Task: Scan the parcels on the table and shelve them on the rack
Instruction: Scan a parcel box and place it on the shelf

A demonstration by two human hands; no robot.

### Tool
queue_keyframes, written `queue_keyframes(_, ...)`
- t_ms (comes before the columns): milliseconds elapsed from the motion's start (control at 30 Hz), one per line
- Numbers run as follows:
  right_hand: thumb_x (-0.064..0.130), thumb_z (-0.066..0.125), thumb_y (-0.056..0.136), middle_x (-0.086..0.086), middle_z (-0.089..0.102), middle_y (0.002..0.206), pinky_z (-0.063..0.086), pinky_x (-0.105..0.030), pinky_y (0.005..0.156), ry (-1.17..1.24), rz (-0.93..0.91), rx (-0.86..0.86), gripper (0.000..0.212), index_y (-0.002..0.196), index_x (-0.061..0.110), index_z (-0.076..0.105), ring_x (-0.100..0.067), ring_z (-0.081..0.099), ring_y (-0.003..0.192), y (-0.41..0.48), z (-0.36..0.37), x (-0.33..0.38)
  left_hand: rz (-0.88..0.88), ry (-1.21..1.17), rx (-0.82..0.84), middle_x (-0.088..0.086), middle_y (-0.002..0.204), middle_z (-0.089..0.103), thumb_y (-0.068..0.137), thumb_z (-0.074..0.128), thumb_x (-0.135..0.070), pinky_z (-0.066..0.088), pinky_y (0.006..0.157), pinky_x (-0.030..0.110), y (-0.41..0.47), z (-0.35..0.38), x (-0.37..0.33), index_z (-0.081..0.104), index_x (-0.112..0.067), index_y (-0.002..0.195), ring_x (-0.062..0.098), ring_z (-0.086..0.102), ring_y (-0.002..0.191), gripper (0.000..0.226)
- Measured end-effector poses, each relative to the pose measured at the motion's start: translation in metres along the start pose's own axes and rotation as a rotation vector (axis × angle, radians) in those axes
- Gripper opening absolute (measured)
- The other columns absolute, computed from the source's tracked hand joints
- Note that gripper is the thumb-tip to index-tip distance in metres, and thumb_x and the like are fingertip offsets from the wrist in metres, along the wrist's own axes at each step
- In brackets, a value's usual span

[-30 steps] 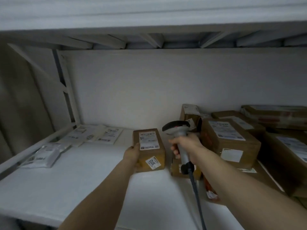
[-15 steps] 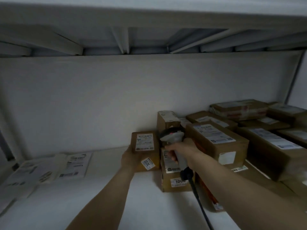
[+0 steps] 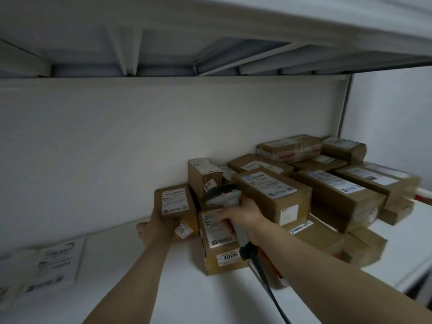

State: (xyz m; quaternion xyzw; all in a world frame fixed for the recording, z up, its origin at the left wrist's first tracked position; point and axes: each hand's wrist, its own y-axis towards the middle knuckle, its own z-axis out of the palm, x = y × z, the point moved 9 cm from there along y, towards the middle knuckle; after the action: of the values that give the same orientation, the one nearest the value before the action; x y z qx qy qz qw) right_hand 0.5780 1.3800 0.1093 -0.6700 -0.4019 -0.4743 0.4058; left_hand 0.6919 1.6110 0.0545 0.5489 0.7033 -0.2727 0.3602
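A small brown parcel (image 3: 174, 208) with a white label lies on the white rack shelf (image 3: 191, 298), against the back wall. My left hand (image 3: 156, 228) holds its near left side. My right hand (image 3: 243, 215) grips a grey barcode scanner (image 3: 224, 195), whose head hangs over the parcels with a red light showing. Its black cable (image 3: 268, 286) trails down along my forearm. A box marked 1006 (image 3: 222, 251) stands right beside the small parcel, under the scanner.
Several brown labelled boxes (image 3: 327, 183) are stacked over the shelf's right half. Flat white mailers (image 3: 46, 265) lie at the left. The upper shelf's underside (image 3: 210, 43) hangs low overhead. A rack post (image 3: 344, 104) stands at the back right.
My left hand has moved the small parcel right, up against the box pile, beside the 1006 box. The view has turned right, and my right hand with the scanner stays over the boxes.
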Motion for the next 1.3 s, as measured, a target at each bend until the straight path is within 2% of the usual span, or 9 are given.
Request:
queue_keyframes(267, 0.010, 0.081, 0.070, -0.009, 0.071, 0.087, 0.057, -0.034, 0.068, 0.042, 0.044, 0.011, 0.039, 0.102, 0.011, 0.059, -0.023, 0.069, 0.073, -0.011, -0.014, -0.018, -0.067, -0.100, -0.157, 0.024, 0.136, 0.034, 0.078, 0.068, -0.047, 0.035, 0.104, 0.047, -0.045, -0.002, 0.000, 0.033, -0.009, 0.140, 0.040, 0.037, 0.121, 0.081)
queue_keyframes(433, 0.012, 0.075, 0.077, -0.013, 0.071, 0.081, 0.061, -0.037, 0.066, -0.026, 0.059, 0.007, 0.025, 0.097, 0.008, 0.060, -0.024, 0.068, 0.065, -0.015, -0.015, -0.022, 0.021, -0.337, 0.305, -0.003, 0.094, 0.065, 0.082, 0.068, -0.049, 0.055, 0.086, 0.044, -0.087, 0.057, -0.011, 0.048, -0.030, 0.100, 0.025, 0.067, 0.090, 0.033)
queue_keyframes(533, 0.013, 0.074, 0.080, -0.012, 0.069, 0.081, 0.057, -0.031, 0.056, -0.074, 0.080, 0.021, 0.021, 0.093, 0.009, 0.058, -0.022, 0.066, 0.061, -0.021, -0.014, -0.025, 0.028, -0.362, 0.339, -0.006, 0.089, 0.064, 0.083, 0.071, -0.036, 0.055, 0.083, 0.038, -0.094, 0.063, -0.014, 0.047, -0.033, 0.090, 0.022, 0.067, 0.086, 0.026)
queue_keyframes(700, 0.010, 0.075, 0.079, -0.013, 0.067, 0.078, 0.053, -0.027, 0.047, -0.117, 0.095, 0.036, 0.022, 0.093, 0.006, 0.058, -0.020, 0.061, 0.051, -0.022, -0.022, -0.020, -0.075, -0.440, 0.390, 0.003, 0.084, 0.072, 0.084, 0.070, -0.030, 0.056, 0.057, 0.027, -0.107, 0.068, -0.012, 0.068, -0.012, 0.103, 0.020, 0.069, 0.075, 0.027)
queue_keyframes(800, 0.010, 0.076, 0.078, -0.012, 0.066, 0.072, 0.052, -0.026, 0.045, -0.137, 0.111, 0.044, 0.024, 0.095, 0.003, 0.059, -0.019, 0.058, 0.046, -0.019, -0.023, -0.021, 0.017, -0.242, 0.074, 0.010, 0.110, 0.067, 0.088, 0.061, -0.041, 0.050, 0.078, 0.031, -0.086, 0.027, -0.010, 0.062, -0.009, 0.114, 0.028, 0.064, 0.099, 0.041)
queue_keyframes(900, 0.010, 0.076, 0.077, -0.010, 0.064, 0.066, 0.047, -0.023, 0.040, -0.173, 0.122, 0.046, 0.023, 0.091, 0.004, 0.060, -0.018, 0.057, 0.044, -0.014, -0.024, -0.022, -0.053, -0.140, -0.143, 0.023, 0.138, 0.041, 0.089, 0.063, -0.030, 0.036, 0.101, 0.040, -0.056, -0.012, 0.001, 0.035, -0.003, 0.142, 0.039, 0.042, 0.124, 0.066)
queue_keyframes(1000, 0.010, 0.076, 0.077, -0.009, 0.063, 0.067, 0.048, -0.026, 0.047, -0.170, 0.140, 0.041, 0.021, 0.089, 0.006, 0.060, -0.020, 0.058, 0.052, -0.009, -0.024, -0.026, -0.095, -0.174, -0.033, 0.024, 0.144, 0.033, 0.091, 0.056, -0.023, 0.039, 0.100, 0.043, -0.031, -0.009, 0.010, 0.022, -0.009, 0.150, 0.041, 0.043, 0.126, 0.069)
queue_keyframes(1167, 0.011, 0.076, 0.077, -0.008, 0.063, 0.066, 0.047, -0.025, 0.044, -0.184, 0.142, 0.032, 0.020, 0.090, 0.006, 0.061, -0.018, 0.059, 0.048, -0.010, -0.024, -0.026, -0.022, -0.163, 0.044, 0.020, 0.123, 0.058, 0.091, 0.052, -0.023, 0.045, 0.081, 0.034, -0.023, 0.010, 0.001, 0.053, -0.008, 0.127, 0.036, 0.058, 0.106, 0.039)
queue_keyframes(1300, 0.014, 0.077, 0.078, -0.008, 0.066, 0.075, 0.049, -0.025, 0.044, -0.163, 0.099, 0.043, 0.024, 0.094, 0.009, 0.059, -0.017, 0.060, 0.052, -0.017, -0.023, -0.022, -0.083, -0.165, 0.025, 0.025, 0.130, 0.047, 0.090, 0.054, -0.025, 0.043, 0.094, 0.041, -0.025, 0.010, 0.002, 0.046, -0.004, 0.131, 0.041, 0.050, 0.115, 0.046)
